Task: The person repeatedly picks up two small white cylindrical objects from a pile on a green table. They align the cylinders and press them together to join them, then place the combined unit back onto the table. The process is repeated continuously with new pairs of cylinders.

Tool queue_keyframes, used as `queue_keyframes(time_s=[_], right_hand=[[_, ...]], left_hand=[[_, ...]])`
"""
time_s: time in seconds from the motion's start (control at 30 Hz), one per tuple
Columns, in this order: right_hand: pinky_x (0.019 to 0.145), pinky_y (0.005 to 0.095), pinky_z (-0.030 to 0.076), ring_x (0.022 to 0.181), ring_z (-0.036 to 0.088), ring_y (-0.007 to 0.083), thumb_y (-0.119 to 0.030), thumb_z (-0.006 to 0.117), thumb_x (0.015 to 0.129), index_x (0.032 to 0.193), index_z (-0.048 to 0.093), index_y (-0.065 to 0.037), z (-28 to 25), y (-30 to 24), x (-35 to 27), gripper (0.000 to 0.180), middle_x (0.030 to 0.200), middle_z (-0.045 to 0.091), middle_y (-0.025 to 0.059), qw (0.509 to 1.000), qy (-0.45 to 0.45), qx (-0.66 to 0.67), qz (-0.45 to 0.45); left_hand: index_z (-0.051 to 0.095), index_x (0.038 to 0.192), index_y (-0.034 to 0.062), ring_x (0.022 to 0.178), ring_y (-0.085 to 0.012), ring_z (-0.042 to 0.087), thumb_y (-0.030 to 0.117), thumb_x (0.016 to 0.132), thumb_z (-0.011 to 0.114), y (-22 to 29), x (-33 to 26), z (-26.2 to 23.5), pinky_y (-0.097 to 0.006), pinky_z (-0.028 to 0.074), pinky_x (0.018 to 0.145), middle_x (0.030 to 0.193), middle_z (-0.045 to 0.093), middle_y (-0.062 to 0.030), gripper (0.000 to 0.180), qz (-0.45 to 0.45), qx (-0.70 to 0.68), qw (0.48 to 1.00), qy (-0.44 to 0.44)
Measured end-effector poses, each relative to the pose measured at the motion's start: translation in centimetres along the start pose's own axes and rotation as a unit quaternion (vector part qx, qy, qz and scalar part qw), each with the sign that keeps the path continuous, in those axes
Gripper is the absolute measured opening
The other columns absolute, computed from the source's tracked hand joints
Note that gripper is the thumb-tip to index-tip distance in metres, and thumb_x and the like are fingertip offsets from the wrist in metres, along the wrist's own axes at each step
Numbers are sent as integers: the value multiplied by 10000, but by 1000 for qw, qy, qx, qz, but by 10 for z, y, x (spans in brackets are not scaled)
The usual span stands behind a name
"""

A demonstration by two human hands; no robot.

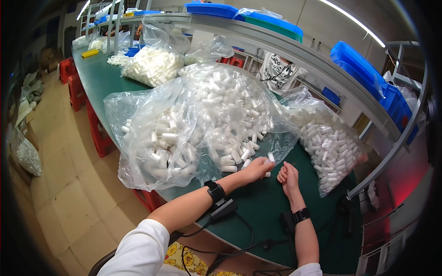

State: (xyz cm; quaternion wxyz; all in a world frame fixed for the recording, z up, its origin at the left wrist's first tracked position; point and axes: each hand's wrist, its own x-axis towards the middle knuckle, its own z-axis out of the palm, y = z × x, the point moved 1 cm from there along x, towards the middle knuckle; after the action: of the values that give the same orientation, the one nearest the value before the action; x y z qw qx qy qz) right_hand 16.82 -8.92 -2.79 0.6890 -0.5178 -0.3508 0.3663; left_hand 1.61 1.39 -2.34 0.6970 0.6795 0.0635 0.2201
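My left hand [258, 169] is closed, its fingertips pinching a small white plastic cylinder [270, 157] that stands up out of the grip. Just to its right, my right hand [288, 178] is held with the fingers curled together; whatever they may grip is too small or hidden. Beyond my left hand, a large clear plastic bag [230, 99] lies open toward me, and many similar white cylinders spill from its mouth. Several loose white cylinders [229, 169] rest beside my left hand on the green table [248, 202].
Another clear bag [159, 140] of cylinders sits at the left, and a full bag [332, 154] at the right. A bag of whitish parts [154, 64] stands farther back. Blue bins [359, 69] sit on the overhead shelf. Black cables [251, 230] trail from my wrist straps.
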Motion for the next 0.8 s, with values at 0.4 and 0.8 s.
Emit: queue_keyframes(time_s=[0.4,0.8], right_hand=[[606,188,415,693,549,62,-116,619,832,1151,537,-3,65,-49,-16,349,804,586,14,962,-106,-243,-68],[603,215,448,660,558,81,-105,660,789,866,518,-28,111,-82,-5,178,792,599,29,930,-76,-353,-68]], left_hand=[[294,1080,137,606,-146,467,523,897,375,-1,12,1,-272,396,567,769,514,-83,435,-44,-381,924,-9],[326,1103,94,606,-190,507,488,925,274,10,12,-9,-315,442,622,768,539,-106,435,3,-510,860,11]])
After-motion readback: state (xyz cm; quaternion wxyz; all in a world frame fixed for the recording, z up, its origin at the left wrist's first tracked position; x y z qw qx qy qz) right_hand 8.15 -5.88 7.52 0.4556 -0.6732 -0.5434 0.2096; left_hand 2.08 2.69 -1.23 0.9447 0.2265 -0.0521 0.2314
